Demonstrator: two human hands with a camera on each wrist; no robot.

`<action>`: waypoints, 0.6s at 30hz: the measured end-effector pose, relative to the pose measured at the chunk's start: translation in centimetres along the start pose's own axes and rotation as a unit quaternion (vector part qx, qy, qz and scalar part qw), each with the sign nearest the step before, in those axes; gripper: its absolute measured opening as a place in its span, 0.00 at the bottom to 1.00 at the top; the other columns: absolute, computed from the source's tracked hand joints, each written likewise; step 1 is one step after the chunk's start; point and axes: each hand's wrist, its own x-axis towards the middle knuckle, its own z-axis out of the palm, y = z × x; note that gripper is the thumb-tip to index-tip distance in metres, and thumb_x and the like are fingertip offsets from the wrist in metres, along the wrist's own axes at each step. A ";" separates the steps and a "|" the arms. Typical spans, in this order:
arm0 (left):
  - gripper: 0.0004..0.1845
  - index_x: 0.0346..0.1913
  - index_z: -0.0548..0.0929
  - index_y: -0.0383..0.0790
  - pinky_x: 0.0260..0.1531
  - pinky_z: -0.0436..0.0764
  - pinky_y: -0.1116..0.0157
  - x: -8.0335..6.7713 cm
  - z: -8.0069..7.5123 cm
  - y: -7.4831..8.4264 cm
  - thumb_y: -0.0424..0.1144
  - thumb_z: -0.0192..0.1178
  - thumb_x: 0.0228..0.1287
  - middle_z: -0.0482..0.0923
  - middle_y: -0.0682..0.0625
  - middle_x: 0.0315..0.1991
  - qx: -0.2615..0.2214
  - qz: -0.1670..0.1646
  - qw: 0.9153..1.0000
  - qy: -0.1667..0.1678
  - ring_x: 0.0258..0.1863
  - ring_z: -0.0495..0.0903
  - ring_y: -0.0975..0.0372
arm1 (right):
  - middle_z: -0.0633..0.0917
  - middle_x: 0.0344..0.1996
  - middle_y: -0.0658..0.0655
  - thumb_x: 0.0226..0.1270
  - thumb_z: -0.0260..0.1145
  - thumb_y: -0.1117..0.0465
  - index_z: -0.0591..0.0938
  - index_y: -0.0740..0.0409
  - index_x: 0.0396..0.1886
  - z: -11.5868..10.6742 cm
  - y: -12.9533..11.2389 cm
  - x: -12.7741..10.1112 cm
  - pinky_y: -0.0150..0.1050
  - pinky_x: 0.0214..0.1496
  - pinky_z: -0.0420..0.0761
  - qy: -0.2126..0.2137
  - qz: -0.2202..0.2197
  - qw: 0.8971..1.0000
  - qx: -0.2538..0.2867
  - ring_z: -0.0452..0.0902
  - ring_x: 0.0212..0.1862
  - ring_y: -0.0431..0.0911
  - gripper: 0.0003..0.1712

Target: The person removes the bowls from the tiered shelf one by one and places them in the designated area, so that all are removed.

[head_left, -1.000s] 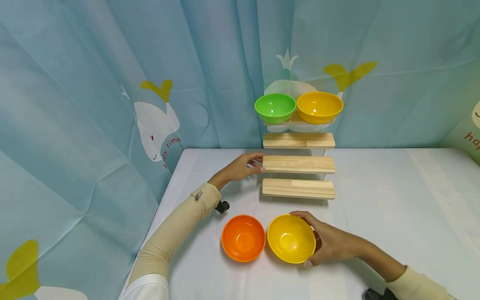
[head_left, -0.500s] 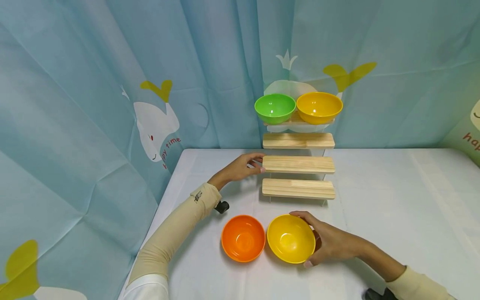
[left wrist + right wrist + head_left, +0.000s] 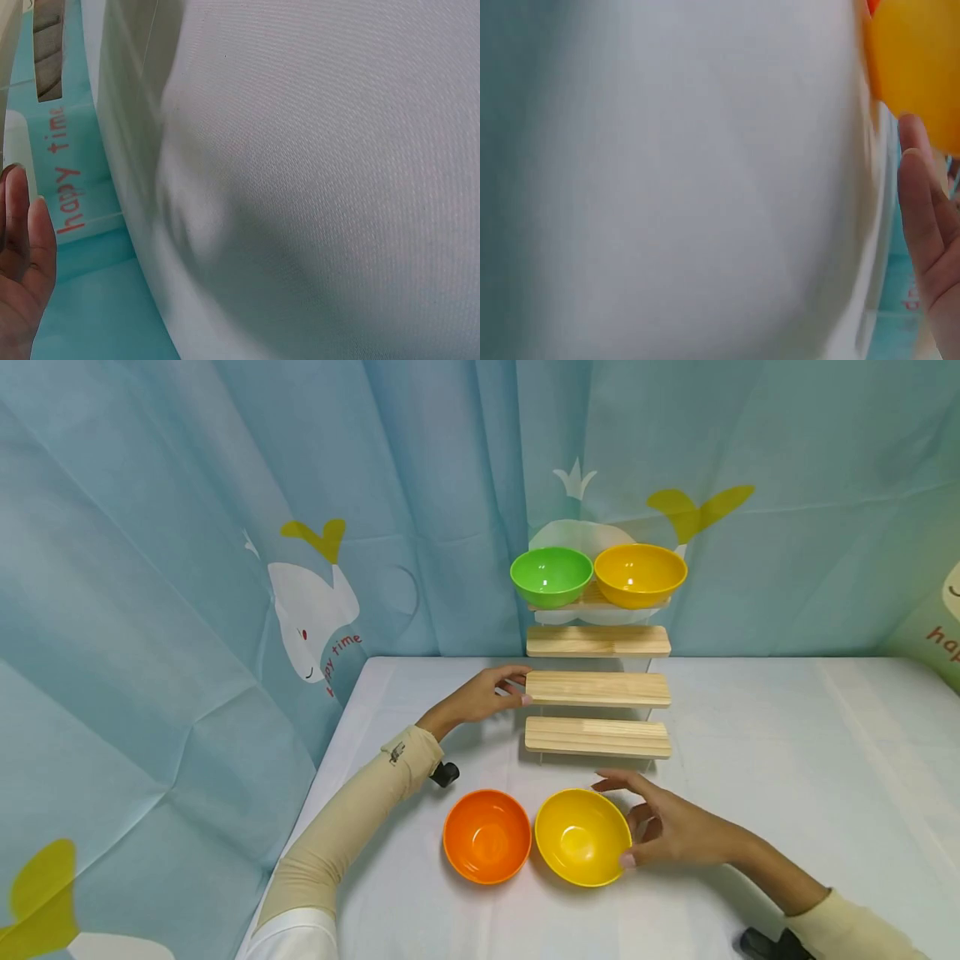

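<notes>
My left hand (image 3: 480,695) holds the left end of a middle step of the wooden tiered rack (image 3: 597,689), its thumb at the front corner and fingers at the back. In the left wrist view, part of that hand (image 3: 26,262) shows at the left edge. On the white table in front of the rack stand an orange bowl (image 3: 487,837) and, right beside it, a yellow bowl (image 3: 581,839). My right hand (image 3: 678,827) is at the yellow bowl's right side, fingers spread and no longer around its rim. The right wrist view shows its fingertips near the bowl (image 3: 922,67).
A green bowl (image 3: 551,577) and another yellow bowl (image 3: 639,575) sit side by side on the rack's top step. Behind the table hangs a blue curtain (image 3: 442,485) with printed whales, and it also runs down the left side.
My right hand has let go of the yellow bowl and drawn slightly to the right. The bowls and my left hand stay where they were.
</notes>
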 end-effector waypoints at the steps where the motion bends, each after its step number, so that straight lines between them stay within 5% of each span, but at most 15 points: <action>1: 0.30 0.69 0.62 0.32 0.46 0.77 0.66 0.0 0.0 -0.1 0.37 0.58 0.68 0.70 0.37 0.61 0.001 -0.001 1.000 0.000 0.55 0.74 0.51 | 0.59 0.65 0.68 0.54 0.73 0.65 0.53 0.51 0.72 -0.3 -0.1 0.0 0.41 0.31 0.83 0.004 -0.008 1.000 0.001 0.81 0.35 0.47 0.51; 10: 0.31 0.70 0.63 0.40 0.49 0.77 0.64 1.6 0.6 -3.5 0.42 0.59 0.66 0.69 0.41 0.62 -0.016 -0.006 1.000 0.014 0.55 0.73 0.54 | 0.63 0.64 0.64 0.57 0.69 0.70 0.58 0.61 0.69 -4.7 -2.7 0.1 0.39 0.32 0.81 0.070 -0.061 0.995 -0.043 0.82 0.34 0.47 0.43; 18: 0.30 0.69 0.65 0.40 0.47 0.78 0.65 1.3 0.5 -3.0 0.41 0.60 0.66 0.71 0.44 0.59 -0.010 0.000 1.000 0.022 0.53 0.74 0.57 | 0.70 0.61 0.59 0.56 0.67 0.75 0.59 0.57 0.70 -9.3 -5.5 0.4 0.36 0.35 0.81 0.141 -0.068 0.982 -0.107 0.82 0.33 0.48 0.43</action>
